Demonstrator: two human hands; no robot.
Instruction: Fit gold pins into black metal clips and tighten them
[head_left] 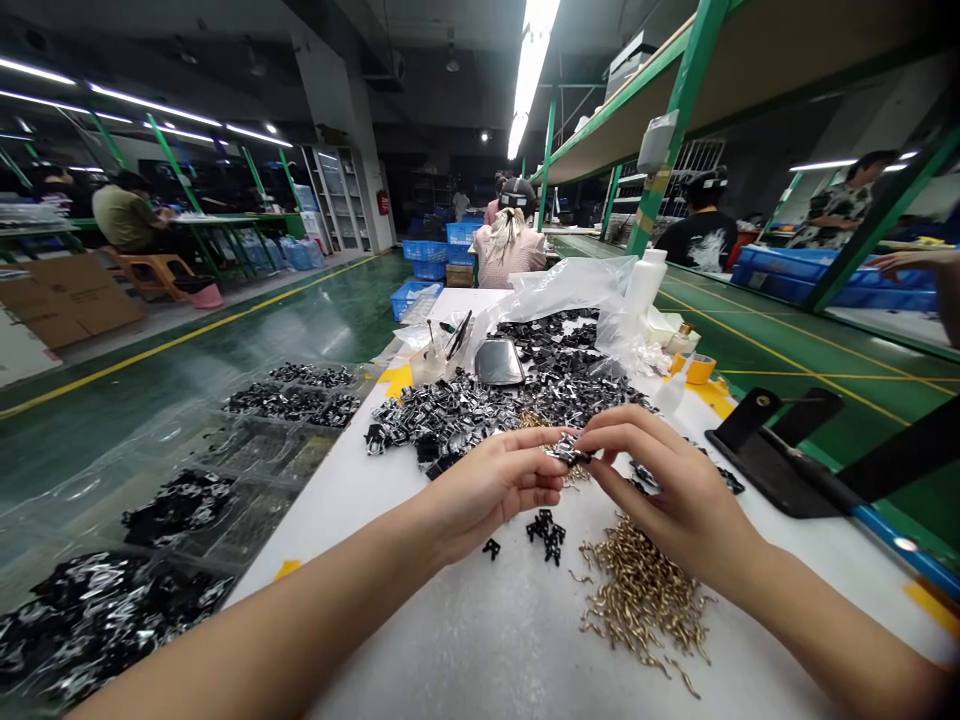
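Observation:
Between both hands, over the white tabletop [420, 620], is a small black and silver part [570, 453]. My left hand [495, 482] pinches it from the left, its lower fingers curled in. From the right, the thumb and fingertips of my right hand [667, 490] close on the same part. Under my right hand lies a pile of small curved brass-coloured pieces [645, 590]. Nearer the middle, a few small black pieces [547, 535] lie loose. A large heap of black and silver parts [457, 415] spreads behind my hands.
Compartment trays of black parts [180, 500] stand at the left. A black metal fixture with a blue handle [892, 530] is at the right. A dark shiny rectangular object [499, 362], a white bottle [645, 285] and orange tape [691, 368] sit farther back. A person [510, 240] sits ahead.

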